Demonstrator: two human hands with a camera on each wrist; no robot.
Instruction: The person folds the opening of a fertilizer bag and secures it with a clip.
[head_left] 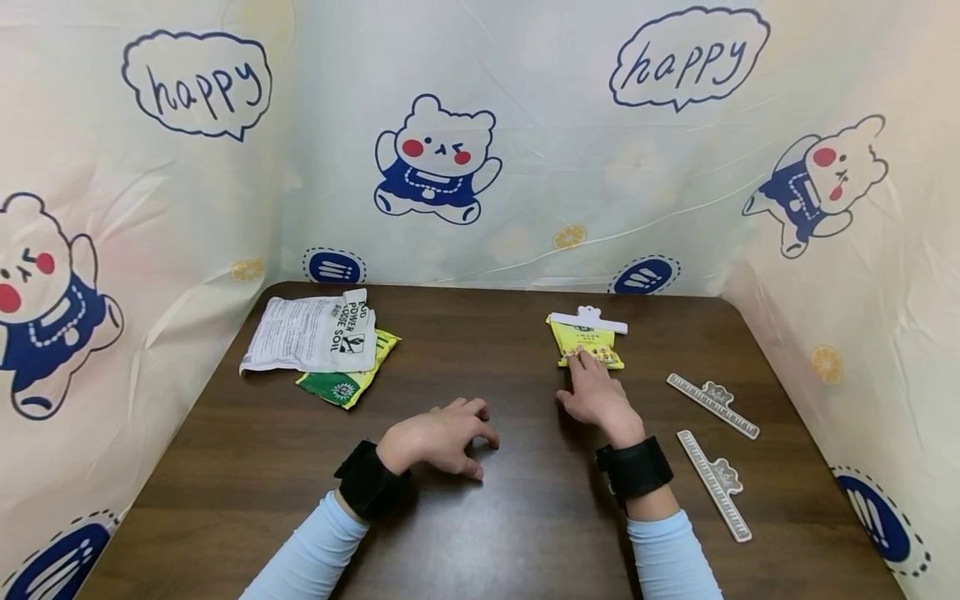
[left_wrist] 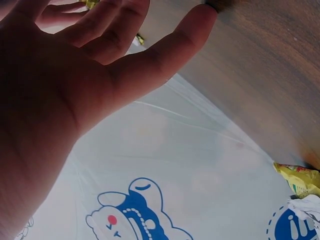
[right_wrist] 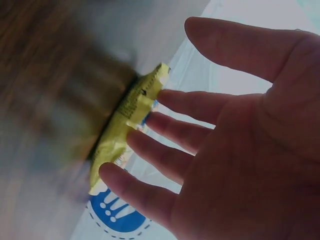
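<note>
A small yellow packet (head_left: pixel 588 340) lies toward the back right of the table, with a white sealing clip (head_left: pixel 588 320) across its far edge. My right hand (head_left: pixel 596 396) reaches to its near end, and the fingertips touch the packet. In the right wrist view the fingers (right_wrist: pixel 165 152) are spread and extended against the yellow packet (right_wrist: pixel 122 120), with the thumb apart. My left hand (head_left: pixel 442 437) is over the middle of the table, fingers loosely bent and holding nothing. The left wrist view shows its thumb (left_wrist: pixel 165 55) stretched out, its tip near the tabletop.
At the back left, a white printed bag (head_left: pixel 307 335) overlaps a green and yellow packet (head_left: pixel 352 375). Two pale clips with ruler markings, one farther back (head_left: pixel 714 404) and one nearer (head_left: pixel 716 483), lie to the right of my right arm. A patterned sheet (head_left: pixel 525 167) surrounds the brown table (head_left: pixel 480 333).
</note>
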